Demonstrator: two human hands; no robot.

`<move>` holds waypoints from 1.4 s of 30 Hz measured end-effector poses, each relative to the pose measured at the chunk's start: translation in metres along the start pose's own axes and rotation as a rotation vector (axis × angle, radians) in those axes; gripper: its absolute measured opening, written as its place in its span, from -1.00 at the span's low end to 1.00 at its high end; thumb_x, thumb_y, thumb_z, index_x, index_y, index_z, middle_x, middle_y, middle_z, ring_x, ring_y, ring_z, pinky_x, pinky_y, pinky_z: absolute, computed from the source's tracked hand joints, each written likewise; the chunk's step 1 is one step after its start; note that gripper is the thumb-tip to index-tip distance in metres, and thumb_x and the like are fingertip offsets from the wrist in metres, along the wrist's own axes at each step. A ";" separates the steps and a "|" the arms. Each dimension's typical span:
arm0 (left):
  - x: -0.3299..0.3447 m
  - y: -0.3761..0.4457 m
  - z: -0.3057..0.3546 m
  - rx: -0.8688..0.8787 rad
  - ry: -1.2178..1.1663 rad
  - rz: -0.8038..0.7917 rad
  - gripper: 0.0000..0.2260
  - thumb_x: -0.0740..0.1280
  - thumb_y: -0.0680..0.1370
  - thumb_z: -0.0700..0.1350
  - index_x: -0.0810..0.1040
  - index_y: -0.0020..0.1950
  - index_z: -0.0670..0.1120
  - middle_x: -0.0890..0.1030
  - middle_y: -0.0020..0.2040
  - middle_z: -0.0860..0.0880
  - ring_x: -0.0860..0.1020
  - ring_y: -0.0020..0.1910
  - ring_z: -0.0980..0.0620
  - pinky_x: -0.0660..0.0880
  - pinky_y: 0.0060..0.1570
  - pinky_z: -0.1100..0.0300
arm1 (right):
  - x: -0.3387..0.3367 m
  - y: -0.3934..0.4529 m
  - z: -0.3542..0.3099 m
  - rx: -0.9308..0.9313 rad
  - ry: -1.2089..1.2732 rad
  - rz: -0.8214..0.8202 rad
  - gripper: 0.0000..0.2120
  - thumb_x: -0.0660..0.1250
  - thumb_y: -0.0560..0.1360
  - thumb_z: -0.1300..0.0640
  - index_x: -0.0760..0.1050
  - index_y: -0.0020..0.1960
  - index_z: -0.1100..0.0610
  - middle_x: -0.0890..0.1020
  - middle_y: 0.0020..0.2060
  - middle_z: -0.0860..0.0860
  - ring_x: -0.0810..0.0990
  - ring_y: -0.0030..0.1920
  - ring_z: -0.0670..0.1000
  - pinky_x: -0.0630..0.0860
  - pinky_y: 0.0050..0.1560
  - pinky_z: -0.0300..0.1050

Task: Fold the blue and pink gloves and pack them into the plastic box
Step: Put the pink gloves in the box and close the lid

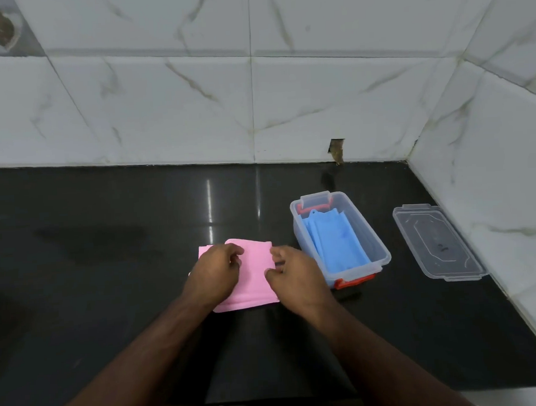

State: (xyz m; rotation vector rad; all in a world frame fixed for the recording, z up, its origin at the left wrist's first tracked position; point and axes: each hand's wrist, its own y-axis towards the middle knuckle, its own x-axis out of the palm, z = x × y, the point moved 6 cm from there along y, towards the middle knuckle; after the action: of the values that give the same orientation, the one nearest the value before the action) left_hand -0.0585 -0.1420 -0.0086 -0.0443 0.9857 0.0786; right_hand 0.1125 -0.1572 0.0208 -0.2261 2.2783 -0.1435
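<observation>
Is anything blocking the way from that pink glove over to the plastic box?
Nothing visible: bare counter lies between the pink glove and the plastic box, which is open, its lid lying beyond it. Blue gloves already lie inside.

Both bare forearms come in from the bottom edge and angle toward each other, so the hands end up near each other, not touching. Left hand [216, 275] is knuckles up, fingers curled under with the tips bunched together, wrist pretty much straight. Right hand [295, 279] sits just beside it, also palm down, fingers bent inward and thumb tucked toward the left one.
</observation>
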 end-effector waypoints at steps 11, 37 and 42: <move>-0.001 -0.026 -0.036 -0.027 -0.110 -0.046 -0.71 0.34 0.54 -0.23 0.61 0.25 -0.06 0.57 0.09 0.03 0.49 -0.01 0.13 0.34 0.01 0.34 | 0.033 0.038 0.028 0.515 0.569 -0.040 -0.34 0.51 0.42 0.01 0.34 0.44 0.09 0.59 0.24 0.05 0.62 0.17 0.08 0.60 0.17 0.11; -0.015 -0.053 0.017 -0.507 -1.294 -0.643 -0.31 0.23 0.48 0.43 0.59 0.27 -0.12 0.67 0.19 -0.22 0.67 0.15 -0.18 0.59 0.12 -0.02 | -0.017 0.017 -0.041 0.225 1.409 0.211 -0.80 0.39 0.50 0.31 0.52 0.06 0.09 0.70 0.00 0.12 0.68 0.00 0.17 0.65 -0.04 0.20; -0.020 -0.037 0.037 -0.557 -1.764 -0.249 -0.56 0.40 0.56 0.02 0.51 0.37 -0.15 0.68 0.18 -0.19 0.63 0.22 -0.17 0.57 0.22 -0.06 | -0.007 0.006 -0.039 0.241 1.522 0.145 -0.72 0.42 0.46 0.37 0.51 0.07 0.09 0.68 0.01 0.15 0.68 0.02 0.22 0.66 -0.10 0.20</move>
State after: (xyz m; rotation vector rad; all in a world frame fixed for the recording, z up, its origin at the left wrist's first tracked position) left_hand -0.0352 -0.1773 0.0289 -0.5119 -0.8290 0.1200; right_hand 0.0871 -0.1485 0.0501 0.3147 3.7039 -0.6931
